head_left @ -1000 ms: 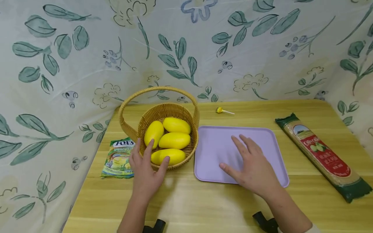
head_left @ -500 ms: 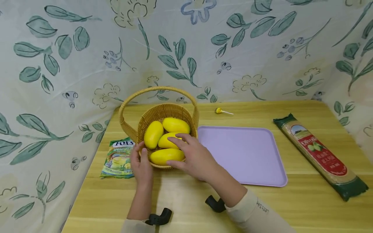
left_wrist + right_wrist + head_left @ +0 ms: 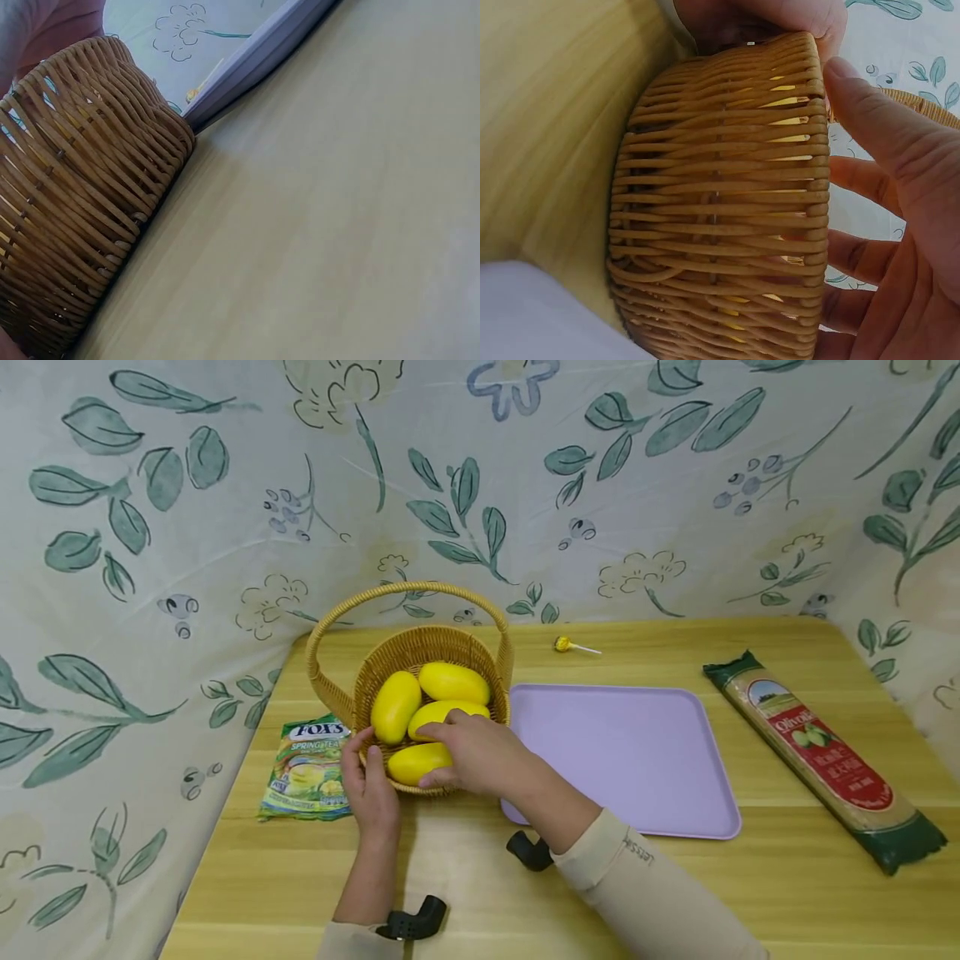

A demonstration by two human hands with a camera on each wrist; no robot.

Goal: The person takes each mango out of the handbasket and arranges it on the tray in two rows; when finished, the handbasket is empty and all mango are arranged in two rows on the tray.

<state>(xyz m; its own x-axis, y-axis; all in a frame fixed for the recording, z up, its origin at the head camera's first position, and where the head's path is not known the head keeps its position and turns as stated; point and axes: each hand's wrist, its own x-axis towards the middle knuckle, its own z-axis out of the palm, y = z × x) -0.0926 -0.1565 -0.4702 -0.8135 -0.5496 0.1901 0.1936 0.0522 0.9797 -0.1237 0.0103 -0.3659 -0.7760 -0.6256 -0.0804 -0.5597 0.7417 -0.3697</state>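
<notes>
A wicker basket with an arched handle holds several yellow mangoes. My left hand grips its front left side, thumb at the rim. Reaching in from the right, my right hand curls its fingers over the front mango, with the thumb on the near side. Part of that mango is hidden under the hand. The right wrist view shows the fingers beyond the rim of the basket. In the left wrist view the woven wall fills the left side.
A lilac tray lies just right of the basket, with a lollipop behind it. At the far right is a long pasta packet. A green FOX'S bag lies left of the basket. Patterned cloth hangs behind the table.
My right hand has moved left from over the tray into the basket and closed around the front mango. My left hand has come to the basket's side and taken hold there.
</notes>
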